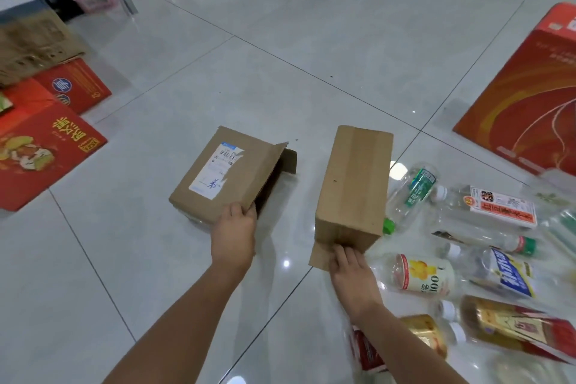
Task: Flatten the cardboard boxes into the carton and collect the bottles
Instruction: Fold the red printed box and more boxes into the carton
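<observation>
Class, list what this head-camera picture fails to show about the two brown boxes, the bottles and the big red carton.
Head view:
Labelled box: inside is dark, hidden by its own top and flap.
Plain box: near end covered by the right hand.
Left hand: fingertips hidden behind the labelled box's edge.
Red carton: cut off by the right edge.
Bottles: lower-right ones blurred, cut by the edge.

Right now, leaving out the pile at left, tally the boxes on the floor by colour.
Brown: 2, the labelled box and the plain box
Red: 1, the carton
Total: 3
</observation>
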### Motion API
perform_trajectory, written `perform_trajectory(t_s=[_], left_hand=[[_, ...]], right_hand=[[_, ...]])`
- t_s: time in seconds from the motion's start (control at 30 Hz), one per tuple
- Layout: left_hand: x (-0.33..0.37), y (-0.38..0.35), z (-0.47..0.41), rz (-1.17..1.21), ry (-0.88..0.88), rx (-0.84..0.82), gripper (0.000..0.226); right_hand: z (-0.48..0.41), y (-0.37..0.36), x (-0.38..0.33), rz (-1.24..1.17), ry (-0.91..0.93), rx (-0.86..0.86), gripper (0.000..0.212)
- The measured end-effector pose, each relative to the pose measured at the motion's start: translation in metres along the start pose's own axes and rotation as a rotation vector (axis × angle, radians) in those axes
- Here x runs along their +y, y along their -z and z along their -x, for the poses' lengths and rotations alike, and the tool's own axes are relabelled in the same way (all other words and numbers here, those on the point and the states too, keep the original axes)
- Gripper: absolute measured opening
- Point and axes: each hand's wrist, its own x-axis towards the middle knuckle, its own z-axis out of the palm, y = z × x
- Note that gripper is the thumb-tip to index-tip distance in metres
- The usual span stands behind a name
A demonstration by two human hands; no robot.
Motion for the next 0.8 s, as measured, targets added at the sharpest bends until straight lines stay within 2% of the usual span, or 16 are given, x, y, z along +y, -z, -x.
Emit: perform_trajectory(t_s=[0.17,0.3,0.37,0.53,0.6,0.67,0.73,0.8], left_hand=[[0.022,0.014,0.024,0.065,-0.022,-0.144,0.066],[0.037,0.020,0.038,0.060,-0.062,-0.167,0.064],[0.040,0.018,0.040,0.058,-0.068,-0.170,0.062],[0.038,0.018,0.037,0.157,0.006,-0.159,0.057],[0.037,0.021,0.032,0.206,0.032,-0.158,0.055],[0.035,0.025,0.027,0.266,0.044,-0.175,0.056],[0.033,0.030,0.021,0.302,0.035,-0.203,0.058],[0.033,0.033,0.018,0.317,0.030,-0.233,0.057]], right_hand=[[0.007,0.008,0.002,0.008,0.011,-0.002,0.047],[0.005,-0.001,-0.001,0.041,-0.010,0.017,0.074],[0.006,-0.003,-0.002,0.073,-0.012,0.003,0.078],[0.000,0.011,0.000,0.047,-0.091,0.010,0.045],[-0.002,0.029,0.000,0.095,-0.124,-0.080,0.042],[-0.007,0.039,-0.002,0.129,-0.094,-0.191,0.027],[-0.011,0.050,-0.005,0.153,-0.123,-0.142,0.016],[-0.013,0.057,-0.007,0.157,-0.161,-0.129,0.018]])
